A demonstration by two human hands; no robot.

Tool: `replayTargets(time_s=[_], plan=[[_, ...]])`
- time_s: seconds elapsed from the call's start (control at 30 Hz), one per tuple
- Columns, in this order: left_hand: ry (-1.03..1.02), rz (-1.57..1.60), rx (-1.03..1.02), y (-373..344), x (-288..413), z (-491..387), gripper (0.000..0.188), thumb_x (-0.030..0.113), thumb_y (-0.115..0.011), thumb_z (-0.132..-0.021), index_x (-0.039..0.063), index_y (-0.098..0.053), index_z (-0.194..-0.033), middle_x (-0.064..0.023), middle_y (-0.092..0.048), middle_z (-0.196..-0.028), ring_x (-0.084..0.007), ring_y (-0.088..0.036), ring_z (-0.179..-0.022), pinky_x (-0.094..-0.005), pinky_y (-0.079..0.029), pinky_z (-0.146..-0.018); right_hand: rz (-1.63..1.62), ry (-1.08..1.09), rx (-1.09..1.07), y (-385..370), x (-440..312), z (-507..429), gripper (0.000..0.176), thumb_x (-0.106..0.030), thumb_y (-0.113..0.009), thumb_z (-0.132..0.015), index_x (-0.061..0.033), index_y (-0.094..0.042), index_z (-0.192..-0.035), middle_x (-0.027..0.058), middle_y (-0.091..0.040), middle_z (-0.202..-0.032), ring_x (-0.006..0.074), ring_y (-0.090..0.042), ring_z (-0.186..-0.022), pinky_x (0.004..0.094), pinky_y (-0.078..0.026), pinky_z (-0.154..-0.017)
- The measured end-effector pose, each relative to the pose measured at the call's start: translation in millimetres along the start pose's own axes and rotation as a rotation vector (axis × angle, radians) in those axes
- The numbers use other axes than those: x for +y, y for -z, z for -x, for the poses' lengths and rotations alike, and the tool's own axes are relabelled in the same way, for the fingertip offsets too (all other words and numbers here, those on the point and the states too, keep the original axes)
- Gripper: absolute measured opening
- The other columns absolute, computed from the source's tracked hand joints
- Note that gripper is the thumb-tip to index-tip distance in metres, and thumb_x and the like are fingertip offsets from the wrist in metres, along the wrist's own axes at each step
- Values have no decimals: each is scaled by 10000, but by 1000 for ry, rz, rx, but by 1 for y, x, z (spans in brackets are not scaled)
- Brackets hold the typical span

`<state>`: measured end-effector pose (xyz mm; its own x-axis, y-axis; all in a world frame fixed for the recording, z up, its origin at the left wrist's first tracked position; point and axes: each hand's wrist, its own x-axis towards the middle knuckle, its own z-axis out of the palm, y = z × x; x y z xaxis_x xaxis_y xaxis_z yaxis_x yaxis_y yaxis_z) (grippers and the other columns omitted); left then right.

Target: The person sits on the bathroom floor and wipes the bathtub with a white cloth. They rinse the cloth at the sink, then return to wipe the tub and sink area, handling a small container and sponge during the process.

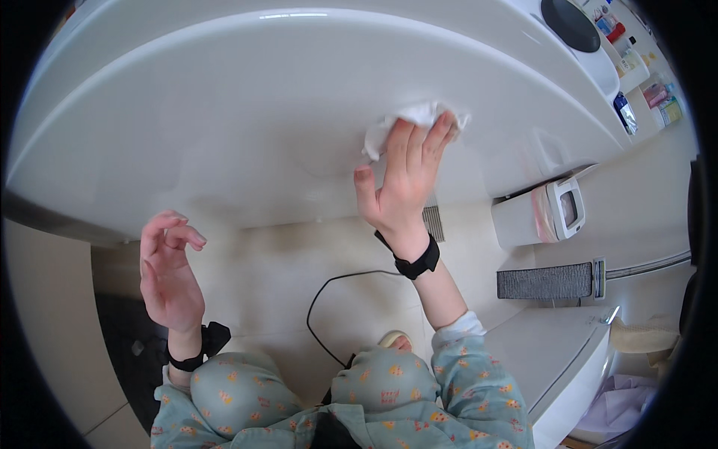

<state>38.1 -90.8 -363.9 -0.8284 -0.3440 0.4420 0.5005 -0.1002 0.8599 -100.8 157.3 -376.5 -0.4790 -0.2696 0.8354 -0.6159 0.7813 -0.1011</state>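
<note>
The glossy white side panel of a bathtub (252, 112) curves across the view before me. Flat against this panel, my right hand (406, 163) presses a crumpled white wipe (378, 134) under its fingers, the thumb spread out to the left. The palm covers part of the wipe. My left hand (171, 275) is raised at the left, above my knee and near the tub's lower edge. Its fingers are loosely curled and apart, with nothing in them. Each wrist wears a black strap.
At the right stand a white lidded bin (524, 219) with a pink liner and a grey flat mop (544, 282). A floor drain grate (433, 223) lies below the tub. A black cable (310, 308) loops over the tiles. Several bottles (631, 64) stand top right; a dark mat (126, 342) lies left.
</note>
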Motion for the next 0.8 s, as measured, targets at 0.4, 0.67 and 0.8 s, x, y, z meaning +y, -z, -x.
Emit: replayTargets(time_s=[0.4,0.67,0.8], plan=[[-59,45,-33,-5,2,1,508,381,-289,-890,-38,-478,-1107,-132,-495,-1064,-194,-512,-799,-318,-347,-753,-58,-15,18,0,-3,-12,603,-371,-544,-792,48,-466,-1218,220,-268,-1407,447,-123,-1326,585,-158,-1025],[29,56,25,-2,9,4,467,340,-233,-925,-20,-494,-1067,-128,-494,-1040,-192,-495,-770,-311,-350,-739,-9,62,238,7,9,-14,290,-86,-582,-799,-20,-588,-1082,148,-520,-1205,316,-433,-1143,425,-383,-906],[57,39,-7,-4,10,6,433,328,-248,-918,-4,-497,-1041,-127,-482,-1010,-188,-492,-768,-306,-352,-724,-41,37,389,4,16,-14,291,1,-653,-734,-34,-579,-1014,91,-574,-1041,246,-511,-928,355,-420,-773]])
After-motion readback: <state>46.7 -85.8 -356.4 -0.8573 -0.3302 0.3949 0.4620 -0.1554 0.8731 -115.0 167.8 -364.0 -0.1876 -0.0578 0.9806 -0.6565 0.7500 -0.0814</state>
